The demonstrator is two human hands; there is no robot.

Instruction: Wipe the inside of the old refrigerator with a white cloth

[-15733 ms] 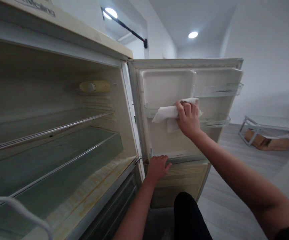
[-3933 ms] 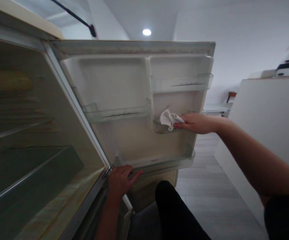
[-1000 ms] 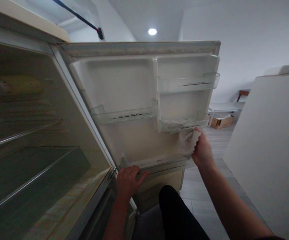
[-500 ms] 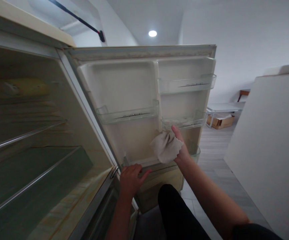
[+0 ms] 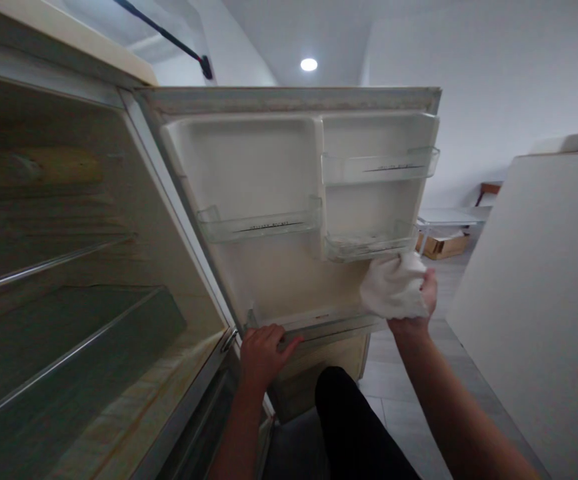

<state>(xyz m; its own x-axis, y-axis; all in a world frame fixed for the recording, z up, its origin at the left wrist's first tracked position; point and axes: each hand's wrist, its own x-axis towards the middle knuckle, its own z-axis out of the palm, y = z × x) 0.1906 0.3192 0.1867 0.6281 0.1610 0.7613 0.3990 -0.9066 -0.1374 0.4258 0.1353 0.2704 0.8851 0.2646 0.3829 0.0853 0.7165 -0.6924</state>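
On the inside of the open fridge door (image 5: 269, 267), at about four o'clock from its middle, my right hand (image 5: 419, 300) is bunched around the white cloth (image 5: 393, 288), fingers clamped on it so the wad covers most of my palm. The cloth sits just under the lower right door bin (image 5: 369, 245), touching its underside near the outer corner, and presses against the door liner above the bottom door shelf (image 5: 313, 321). Half a second ago the same cloth was further toward nine o'clock, flat against the middle of the liner, with my fingers spread over it; now it has swung out to the door's free edge and is gathered tighter. A second back it was in nearly this spot, so the wad has gone across and returned. My left hand (image 5: 263, 350) has not moved: at six o'clock from the door's middle, its fingers are curled shut over the lower edge of the door by the hinge side, thumb out toward three o'clock. The left door bin (image 5: 259, 227) and upper right door bin (image 5: 379, 167) sit untouched, and the fridge shelves (image 5: 69, 320) lie off at nine o'clock
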